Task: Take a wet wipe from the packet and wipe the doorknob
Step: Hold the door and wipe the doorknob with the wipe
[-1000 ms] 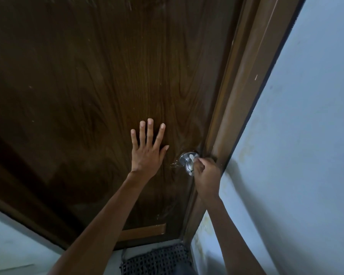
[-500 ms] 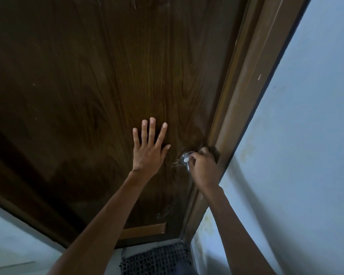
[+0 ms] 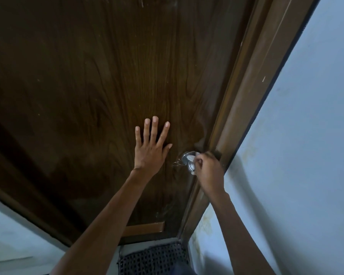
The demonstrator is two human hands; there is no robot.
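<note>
Right hand (image 3: 209, 171) fingers closed on small white wet wipe (image 3: 191, 158) against round silver metal doorknob (image 3: 189, 162), left hand (image 3: 150, 151) (fingers spread, empty) flat on dark brown wooden door (image 3: 87, 86) at doorknob's nine o'clock.

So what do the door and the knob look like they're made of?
Door: looks like dark brown wood or wood-grain veneer, since swirling grain lines show and it has a slight sheen; which of the two I cannot tell. Knob: seems polished metal, silvery with bright reflections, partly covered by the white wipe.
</note>
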